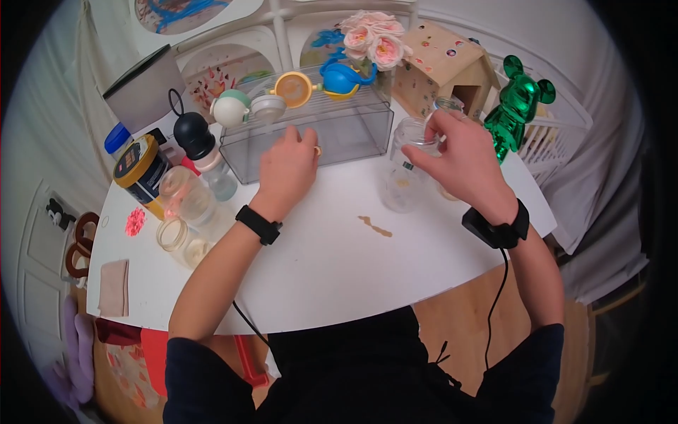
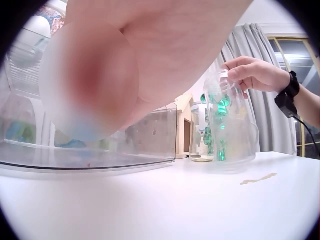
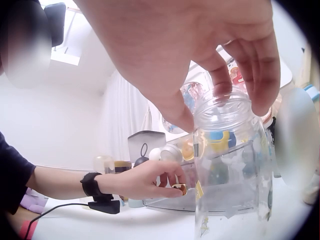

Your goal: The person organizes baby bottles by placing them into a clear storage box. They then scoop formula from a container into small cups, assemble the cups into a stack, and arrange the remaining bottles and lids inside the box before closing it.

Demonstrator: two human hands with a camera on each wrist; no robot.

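Note:
My right hand (image 1: 455, 145) holds a clear wide-mouthed bottle (image 1: 401, 185) at its threaded rim, thumb on one side and fingers on the other. Faint stickers show on its wall in the right wrist view. The left hand (image 1: 288, 166), fingers bent, is at the front of a grey see-through drying box (image 1: 353, 138). At its thumb and fingertips shows a small amber ring-shaped piece (image 3: 180, 189). Lids and tops line the box: a round orange-rimmed one (image 1: 293, 88), a white one (image 1: 268, 107) and a blue one (image 1: 342, 78). A second clear jar (image 2: 201, 132) stands behind the bottle.
At the left stand clear jars (image 1: 187, 198), a yellow-and-black tub (image 1: 143, 173) and a black-topped bottle (image 1: 193, 134). A beige streak (image 1: 376, 226) marks the white table (image 1: 318, 275). A green bear figure (image 1: 514, 109), wooden house (image 1: 448, 60) and pink flowers (image 1: 374, 39) are behind.

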